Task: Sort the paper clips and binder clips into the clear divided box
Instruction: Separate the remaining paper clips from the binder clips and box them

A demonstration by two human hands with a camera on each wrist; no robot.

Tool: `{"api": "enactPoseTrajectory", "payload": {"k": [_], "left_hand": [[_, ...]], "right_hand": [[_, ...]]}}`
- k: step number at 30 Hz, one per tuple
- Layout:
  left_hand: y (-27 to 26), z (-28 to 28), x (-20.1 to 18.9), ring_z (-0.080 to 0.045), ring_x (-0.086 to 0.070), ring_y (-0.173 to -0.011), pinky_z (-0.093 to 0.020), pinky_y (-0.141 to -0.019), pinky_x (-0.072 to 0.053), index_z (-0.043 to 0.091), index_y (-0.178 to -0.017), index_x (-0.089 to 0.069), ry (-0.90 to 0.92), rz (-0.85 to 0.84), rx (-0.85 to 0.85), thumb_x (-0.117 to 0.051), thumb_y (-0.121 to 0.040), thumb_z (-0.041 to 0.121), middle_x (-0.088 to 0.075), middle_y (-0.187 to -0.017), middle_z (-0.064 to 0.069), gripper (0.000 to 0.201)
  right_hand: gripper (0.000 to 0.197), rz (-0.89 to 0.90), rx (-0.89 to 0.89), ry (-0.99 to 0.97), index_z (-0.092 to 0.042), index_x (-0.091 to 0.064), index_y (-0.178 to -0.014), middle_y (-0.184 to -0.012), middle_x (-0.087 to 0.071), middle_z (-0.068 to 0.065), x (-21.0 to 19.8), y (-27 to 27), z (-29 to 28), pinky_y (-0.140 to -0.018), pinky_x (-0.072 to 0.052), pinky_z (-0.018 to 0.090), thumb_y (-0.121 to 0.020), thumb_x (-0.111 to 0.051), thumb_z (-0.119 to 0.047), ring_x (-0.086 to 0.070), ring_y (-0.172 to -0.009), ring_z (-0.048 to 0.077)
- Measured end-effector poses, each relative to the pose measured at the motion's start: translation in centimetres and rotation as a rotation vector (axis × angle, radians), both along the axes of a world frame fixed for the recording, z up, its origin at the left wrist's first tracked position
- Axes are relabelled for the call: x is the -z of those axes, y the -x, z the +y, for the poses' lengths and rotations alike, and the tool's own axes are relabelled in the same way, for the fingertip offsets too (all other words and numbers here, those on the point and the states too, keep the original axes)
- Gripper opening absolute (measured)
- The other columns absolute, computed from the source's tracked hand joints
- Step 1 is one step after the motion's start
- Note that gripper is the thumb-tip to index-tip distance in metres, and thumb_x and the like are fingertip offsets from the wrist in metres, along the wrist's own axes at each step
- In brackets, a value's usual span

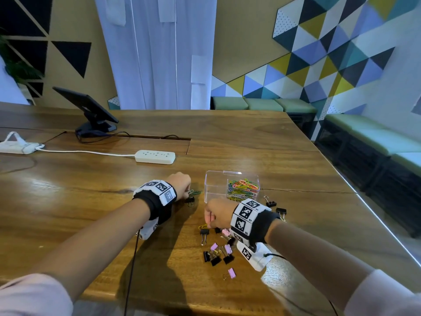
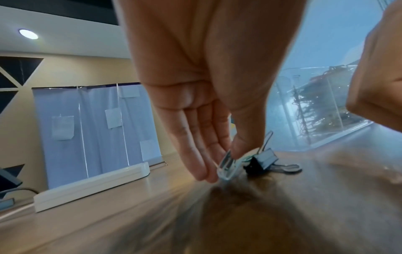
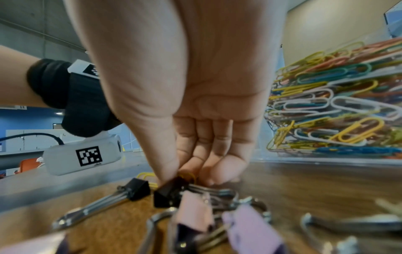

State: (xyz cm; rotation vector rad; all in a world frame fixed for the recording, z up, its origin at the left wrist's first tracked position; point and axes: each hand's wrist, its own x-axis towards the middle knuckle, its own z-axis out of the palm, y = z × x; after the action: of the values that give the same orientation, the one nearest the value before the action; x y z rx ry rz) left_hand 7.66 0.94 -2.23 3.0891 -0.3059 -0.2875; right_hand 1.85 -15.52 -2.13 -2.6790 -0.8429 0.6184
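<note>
Nearest, a single pink binder clip (image 1: 232,273) lies alone on the brown wooden table (image 1: 284,156), and just beyond it sits a tangle of black and pink binder clips (image 1: 217,254) with wire handles. Past that heap the right hand (image 1: 217,216) reaches down with thumb and fingertips closed on a yellow paper clip (image 3: 187,175) that lies against a small black binder clip (image 3: 167,194), though the blurred wrist view leaves it unclear whether the pinch takes in the black clip too. Two more black binder clips (image 1: 276,207) lie to the right of that wrist. Farther on, the left hand (image 1: 180,184) pinches a pale green paper clip (image 2: 228,164) between thumb and fingers, low over the table and just beside another black binder clip (image 2: 264,160). Right of it stands the clear divided plastic box (image 1: 216,185), its right compartment heaped with coloured paper clips (image 1: 243,189). Beyond lie a white power strip (image 1: 155,156) and a dark tilted monitor (image 1: 87,108).
</note>
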Motion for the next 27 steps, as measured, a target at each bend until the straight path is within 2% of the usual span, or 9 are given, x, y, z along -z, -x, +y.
{"api": "enactPoseTrajectory", "payload": {"k": [2, 6, 9, 13, 15, 19, 23, 25, 27], "left_hand": [[-0.2, -0.2, 0.0, -0.029, -0.064, -0.094, -0.033, -0.079, -0.050, 0.004, -0.096, -0.066, 0.025, -0.025, 0.008, -0.060, -0.087, 0.013, -0.068, -0.101, -0.013, 0.014], [-1.0, -0.4, 0.3, -0.025, -0.064, -0.095, -0.033, -0.083, -0.051, 0.009, -0.097, -0.067, 0.087, -0.067, 0.019, -0.059, -0.089, 0.016, -0.068, -0.102, -0.008, 0.014], [-1.6, -0.6, 0.6, -0.024, -0.065, -0.096, -0.033, -0.088, -0.051, 0.013, -0.096, -0.071, 0.109, -0.047, 0.026, -0.060, -0.087, 0.016, -0.070, -0.103, -0.006, 0.014], [-1.9, -0.9, 1.0, -0.023, -0.065, -0.097, -0.033, -0.089, -0.052, 0.013, -0.097, -0.073, 0.096, -0.018, 0.043, -0.062, -0.087, 0.013, -0.071, -0.103, -0.007, 0.015], [-1.9, -0.9, 1.2, -0.024, -0.065, -0.098, -0.033, -0.088, -0.052, 0.011, -0.099, -0.072, 0.077, -0.017, 0.058, -0.064, -0.086, 0.013, -0.071, -0.104, -0.008, 0.016], [-1.8, -0.8, 1.3, -0.025, -0.064, -0.098, -0.032, -0.086, -0.051, 0.012, -0.101, -0.071, 0.046, -0.029, 0.076, -0.063, -0.086, 0.014, -0.070, -0.105, -0.008, 0.017], [-1.6, -0.8, 1.4, -0.026, -0.064, -0.097, -0.034, -0.085, -0.052, 0.013, -0.098, -0.070, 0.008, -0.040, 0.109, -0.062, -0.086, 0.016, -0.069, -0.101, -0.008, 0.014], [-1.4, -0.9, 1.5, -0.027, -0.064, -0.095, -0.036, -0.084, -0.052, 0.012, -0.094, -0.069, -0.013, -0.045, 0.115, -0.063, -0.085, 0.015, -0.069, -0.099, -0.008, 0.011], [-1.3, -1.1, 1.3, -0.027, -0.064, -0.093, -0.035, -0.083, -0.052, 0.011, -0.093, -0.068, -0.024, -0.039, 0.115, -0.063, -0.085, 0.013, -0.068, -0.100, -0.008, 0.010]], "right_hand": [[0.016, -0.005, 0.001, -0.032, 0.002, -0.066, -0.100, -0.105, -0.067, 0.011, 0.0, 0.2, -0.2, -0.069, -0.045, 0.014, -0.087, -0.059, -0.004, -0.053, -0.081, 0.008], [0.015, -0.001, 0.004, -0.050, 0.001, -0.066, -0.098, -0.103, -0.068, 0.012, 0.1, 0.2, -0.5, -0.078, -0.047, 0.019, -0.086, -0.061, -0.005, -0.056, -0.081, 0.009], [0.015, 0.002, 0.003, -0.045, 0.000, -0.067, -0.099, -0.102, -0.068, 0.010, 0.2, 0.2, -0.5, -0.068, -0.043, 0.013, -0.085, -0.062, -0.007, -0.055, -0.081, 0.008], [0.014, 0.005, 0.005, -0.059, -0.001, -0.067, -0.096, -0.100, -0.068, 0.009, 0.2, 0.2, -0.8, -0.064, -0.041, 0.010, -0.084, -0.064, -0.007, -0.056, -0.078, 0.007], [0.012, -0.004, -0.004, -0.067, -0.002, -0.067, -0.094, -0.097, -0.068, 0.009, 0.2, 0.3, -1.1, -0.067, -0.043, 0.012, -0.084, -0.065, -0.007, -0.056, -0.077, 0.008], [0.008, -0.045, 0.013, -0.112, -0.003, -0.068, -0.089, -0.092, -0.070, 0.007, 0.1, 0.3, -1.6, -0.077, -0.053, 0.022, -0.082, -0.066, -0.007, -0.060, -0.075, 0.008], [0.006, -0.115, 0.082, -0.177, -0.007, -0.068, -0.089, -0.085, -0.070, -0.001, -0.6, -0.1, -2.6, -0.070, -0.050, 0.012, -0.083, -0.065, -0.008, -0.059, -0.071, 0.002], [0.006, -0.186, 0.137, -0.208, -0.009, -0.068, -0.088, -0.077, -0.064, -0.007, -1.5, -0.5, -3.4, -0.064, -0.043, 0.007, -0.083, -0.066, -0.010, -0.054, -0.066, -0.004], [0.004, -0.256, 0.216, -0.257, -0.012, -0.068, -0.086, -0.077, -0.060, -0.011, -2.5, -1.0, -4.4, -0.064, -0.043, 0.009, -0.082, -0.067, -0.012, -0.052, -0.065, -0.004]]}}
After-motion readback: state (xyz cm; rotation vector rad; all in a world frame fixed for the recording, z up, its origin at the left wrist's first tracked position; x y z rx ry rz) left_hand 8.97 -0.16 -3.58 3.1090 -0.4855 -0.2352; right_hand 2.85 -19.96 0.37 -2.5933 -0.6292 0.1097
